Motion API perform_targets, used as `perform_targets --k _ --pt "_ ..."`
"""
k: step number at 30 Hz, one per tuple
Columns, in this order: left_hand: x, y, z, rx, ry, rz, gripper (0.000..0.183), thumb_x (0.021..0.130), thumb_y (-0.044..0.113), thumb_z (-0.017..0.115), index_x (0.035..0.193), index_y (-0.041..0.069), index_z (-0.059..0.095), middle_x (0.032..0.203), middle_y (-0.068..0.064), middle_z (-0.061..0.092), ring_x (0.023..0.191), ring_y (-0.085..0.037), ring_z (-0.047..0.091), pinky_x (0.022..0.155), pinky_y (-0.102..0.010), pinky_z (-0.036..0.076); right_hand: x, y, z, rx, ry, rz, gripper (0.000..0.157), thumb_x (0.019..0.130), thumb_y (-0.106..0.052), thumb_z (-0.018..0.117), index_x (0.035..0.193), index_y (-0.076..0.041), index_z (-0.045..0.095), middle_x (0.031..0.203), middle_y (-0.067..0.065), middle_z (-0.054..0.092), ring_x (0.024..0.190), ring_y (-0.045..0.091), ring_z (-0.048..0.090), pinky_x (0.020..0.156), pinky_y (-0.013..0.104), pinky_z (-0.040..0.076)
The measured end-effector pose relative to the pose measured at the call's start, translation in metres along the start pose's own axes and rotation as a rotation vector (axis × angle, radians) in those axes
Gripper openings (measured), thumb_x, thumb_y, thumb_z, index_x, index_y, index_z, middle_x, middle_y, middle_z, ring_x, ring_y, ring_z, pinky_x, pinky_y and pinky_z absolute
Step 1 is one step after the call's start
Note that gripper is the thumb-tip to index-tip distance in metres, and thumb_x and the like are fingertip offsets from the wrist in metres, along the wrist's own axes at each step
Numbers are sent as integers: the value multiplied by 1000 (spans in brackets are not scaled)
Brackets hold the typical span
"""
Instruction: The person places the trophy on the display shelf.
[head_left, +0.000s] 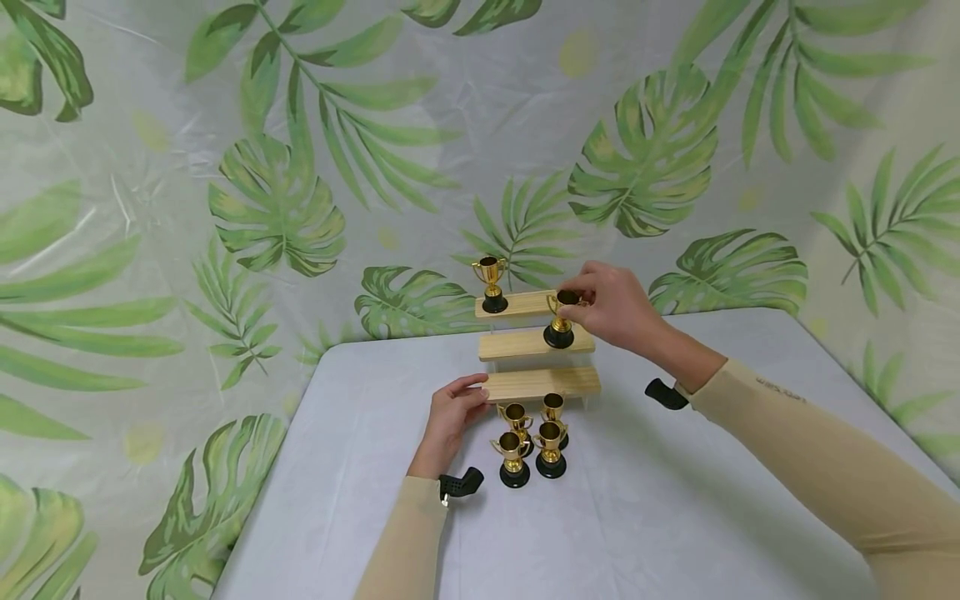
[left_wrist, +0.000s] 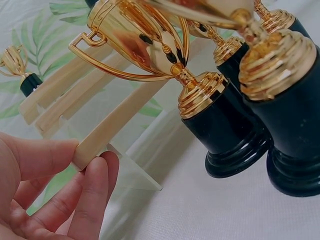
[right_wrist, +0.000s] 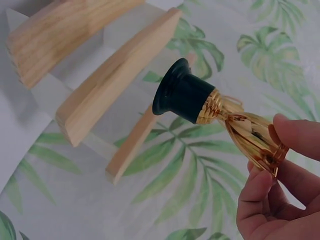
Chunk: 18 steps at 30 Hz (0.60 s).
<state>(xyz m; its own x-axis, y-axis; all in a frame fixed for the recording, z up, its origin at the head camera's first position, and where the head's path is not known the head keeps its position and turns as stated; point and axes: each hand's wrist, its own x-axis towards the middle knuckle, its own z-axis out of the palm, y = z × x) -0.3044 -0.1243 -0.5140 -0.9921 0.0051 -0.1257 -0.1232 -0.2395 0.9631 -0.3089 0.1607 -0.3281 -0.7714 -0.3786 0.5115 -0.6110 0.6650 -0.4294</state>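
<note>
My right hand (head_left: 618, 308) pinches a small gold trophy cup (right_wrist: 245, 127) by its bowl, with the black base hanging free. In the head view this cup is in front of the right part of the wooden display stand (head_left: 536, 383), around the middle and top steps. My left hand (head_left: 448, 417) pinches the left end of the stand's lowest step (left_wrist: 100, 137) between thumb and fingers. Another gold trophy cup (head_left: 491, 282) stands upright on the top step's left end. Several matching trophy cups (head_left: 513, 467) stand grouped on the table before the stand.
A white cloth covers the table (head_left: 360, 433). Behind it hangs a leaf-patterned sheet (head_left: 525, 150). Clear side supports (left_wrist: 135, 167) hold up the three wooden steps. The trophy group stands close to my left hand and the stand's front.
</note>
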Motion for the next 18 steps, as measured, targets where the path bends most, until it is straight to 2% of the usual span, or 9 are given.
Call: perform_targets --k 6,10,18 --pt "0 0 -1 -1 -8 -11 35 88 -4 73 122 0 71 97 -13 71 83 -19 71 79 -31 59 14 -2 2 -11 -5 27 27 90 -19 79 113 -6 77 84 4 55 67 21 46 58 37 40" --pt "0 0 -2 0 -16 -18 37 88 -3 73 125 0 69 100 -14 70 84 -19 71 82 -32 59 25 -2 3 -33 1 17 27 88 -19 80 112 -6 77 85 5 56 68 21 48 59 37 42" --pt "3 -1 -2 0 -18 -11 36 88 -2 73 125 0 69 100 -13 71 84 -18 71 84 -33 59 46 -5 3 -39 -26 64 33 90 -21 78 119 -5 75 88 6 56 74 22 51 62 38 43"
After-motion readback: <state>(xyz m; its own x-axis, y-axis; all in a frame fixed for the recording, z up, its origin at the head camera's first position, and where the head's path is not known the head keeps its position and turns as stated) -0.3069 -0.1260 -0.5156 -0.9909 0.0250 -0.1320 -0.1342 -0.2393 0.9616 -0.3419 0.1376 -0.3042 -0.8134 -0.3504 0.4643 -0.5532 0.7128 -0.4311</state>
